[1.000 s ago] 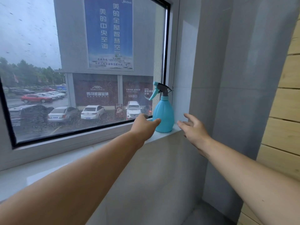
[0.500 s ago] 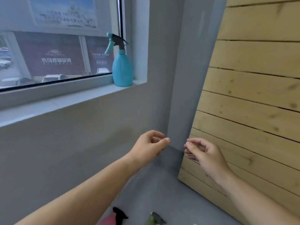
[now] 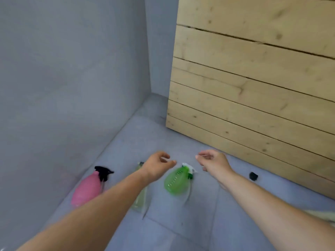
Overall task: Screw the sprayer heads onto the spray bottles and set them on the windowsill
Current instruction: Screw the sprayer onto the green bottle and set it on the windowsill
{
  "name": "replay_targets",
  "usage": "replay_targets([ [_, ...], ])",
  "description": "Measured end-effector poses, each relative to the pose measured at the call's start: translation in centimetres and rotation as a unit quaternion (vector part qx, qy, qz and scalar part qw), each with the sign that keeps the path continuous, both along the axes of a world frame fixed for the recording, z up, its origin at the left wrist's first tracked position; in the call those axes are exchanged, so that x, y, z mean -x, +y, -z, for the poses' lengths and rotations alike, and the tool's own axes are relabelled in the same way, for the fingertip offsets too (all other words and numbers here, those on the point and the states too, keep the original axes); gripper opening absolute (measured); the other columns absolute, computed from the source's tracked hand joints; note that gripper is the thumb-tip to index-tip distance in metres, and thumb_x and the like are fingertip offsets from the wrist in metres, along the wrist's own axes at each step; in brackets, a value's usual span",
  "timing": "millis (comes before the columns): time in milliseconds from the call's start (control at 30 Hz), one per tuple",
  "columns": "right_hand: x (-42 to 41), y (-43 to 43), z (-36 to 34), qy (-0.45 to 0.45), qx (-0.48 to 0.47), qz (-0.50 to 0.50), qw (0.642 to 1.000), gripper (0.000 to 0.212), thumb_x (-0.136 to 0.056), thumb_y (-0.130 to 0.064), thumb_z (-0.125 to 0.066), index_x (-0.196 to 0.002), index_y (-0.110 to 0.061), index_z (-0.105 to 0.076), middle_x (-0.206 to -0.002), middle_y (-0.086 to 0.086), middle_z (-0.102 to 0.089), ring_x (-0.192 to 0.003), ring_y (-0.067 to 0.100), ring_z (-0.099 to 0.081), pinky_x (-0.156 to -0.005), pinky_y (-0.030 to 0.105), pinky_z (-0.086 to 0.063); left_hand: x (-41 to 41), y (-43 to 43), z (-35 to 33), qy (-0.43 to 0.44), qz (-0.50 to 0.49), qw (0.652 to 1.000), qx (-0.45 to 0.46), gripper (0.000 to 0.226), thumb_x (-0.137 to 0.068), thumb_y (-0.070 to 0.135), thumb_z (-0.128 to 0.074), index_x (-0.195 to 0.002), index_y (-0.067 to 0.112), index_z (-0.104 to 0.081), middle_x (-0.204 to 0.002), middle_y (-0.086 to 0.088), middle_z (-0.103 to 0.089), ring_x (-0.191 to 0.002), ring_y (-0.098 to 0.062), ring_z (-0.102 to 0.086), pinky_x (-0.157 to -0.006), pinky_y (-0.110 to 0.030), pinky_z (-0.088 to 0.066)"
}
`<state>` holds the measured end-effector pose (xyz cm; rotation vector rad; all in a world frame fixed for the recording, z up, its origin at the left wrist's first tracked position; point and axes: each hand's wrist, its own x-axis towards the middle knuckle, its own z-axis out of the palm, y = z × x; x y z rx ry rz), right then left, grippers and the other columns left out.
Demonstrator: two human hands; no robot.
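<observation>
Three spray bottles lie on the grey floor. A pink bottle [image 3: 87, 189] with a black sprayer head [image 3: 103, 172] lies at the left by the wall. A pale yellow-green bottle [image 3: 140, 197] is mostly hidden under my left forearm. A bright green bottle [image 3: 175, 182] with a white and green sprayer head [image 3: 189, 169] lies in the middle. My left hand [image 3: 157, 164] hovers above it, fingers loosely curled and holding nothing. My right hand [image 3: 213, 160] hovers to its right, fingers apart, also with nothing in it. The windowsill is out of view.
A grey wall [image 3: 72, 78] rises at the left. A light wooden plank panel [image 3: 253, 87] stands at the right on the floor. A small black object [image 3: 253, 176] lies on the floor near the panel's foot.
My view has dropped from the windowsill and the blue bottle down to the floor. Both hands have come down with it and now hover over the bottles lying there.
</observation>
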<state>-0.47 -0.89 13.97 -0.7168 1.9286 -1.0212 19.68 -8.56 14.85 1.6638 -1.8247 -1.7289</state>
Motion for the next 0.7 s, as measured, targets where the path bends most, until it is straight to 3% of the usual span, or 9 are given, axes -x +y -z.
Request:
replay_targets([
  [233,1.1,0.3,10.0,-0.017,-0.111,0.061,0.992,0.040,-0.078,-0.028,-0.080,-0.112,-0.009,-0.069,-0.100,0.009,-0.069,-0.080,0.019,-0.061,-0.076,0.029,-0.046,1.8,-0.3,7.7,-0.072,0.003,0.997,-0.040,0.056,-0.091,0.036,-0.075,-0.135,0.009,-0.055,-0.129,-0.014,-0.062,-0.097,-0.024,-0.060,-0.081,-0.027,-0.045],
  [367,1.3,-0.8,13.4,0.005,-0.127,0.070,0.989,0.045,-0.078,-0.030,-0.080,-0.116,-0.011,-0.067,-0.111,0.011,-0.069,-0.093,0.023,-0.065,-0.085,0.030,-0.049,3.1,-0.4,11.2,-0.100,0.015,0.995,-0.027,0.071,-0.082,0.047,-0.080,-0.139,0.016,-0.053,-0.139,-0.014,-0.055,-0.117,-0.028,-0.062,-0.094,-0.035,-0.055],
  [500,1.3,-2.1,15.6,0.009,-0.127,0.068,0.989,0.049,-0.079,-0.030,-0.079,-0.122,-0.010,-0.064,-0.118,0.012,-0.065,-0.097,0.023,-0.063,-0.088,0.029,-0.048,3.6,-0.4,13.4,-0.128,0.044,0.991,-0.021,0.089,-0.072,0.059,-0.082,-0.145,0.020,-0.048,-0.142,-0.011,-0.054,-0.120,-0.027,-0.062,-0.094,-0.038,-0.057],
  [600,1.2,-2.9,16.8,0.034,-0.132,0.078,0.988,0.049,-0.078,-0.030,-0.079,-0.121,-0.010,-0.065,-0.119,0.013,-0.065,-0.101,0.025,-0.064,-0.089,0.029,-0.047,3.9,-0.2,14.3,-0.122,0.044,0.991,-0.033,0.087,-0.075,0.058,-0.081,-0.144,0.016,-0.048,-0.131,-0.005,-0.059,-0.112,-0.022,-0.062,-0.089,-0.030,-0.051],
  [700,1.2,-3.4,17.6,0.048,-0.140,0.082,0.986,0.049,-0.076,-0.031,-0.080,-0.118,-0.009,-0.066,-0.117,0.013,-0.068,-0.101,0.026,-0.066,-0.088,0.028,-0.048,4.2,0.0,14.8,-0.106,0.023,0.993,-0.045,0.066,-0.082,0.051,-0.079,-0.131,0.014,-0.055,-0.113,-0.001,-0.063,-0.098,-0.019,-0.062,-0.084,-0.030,-0.050],
])
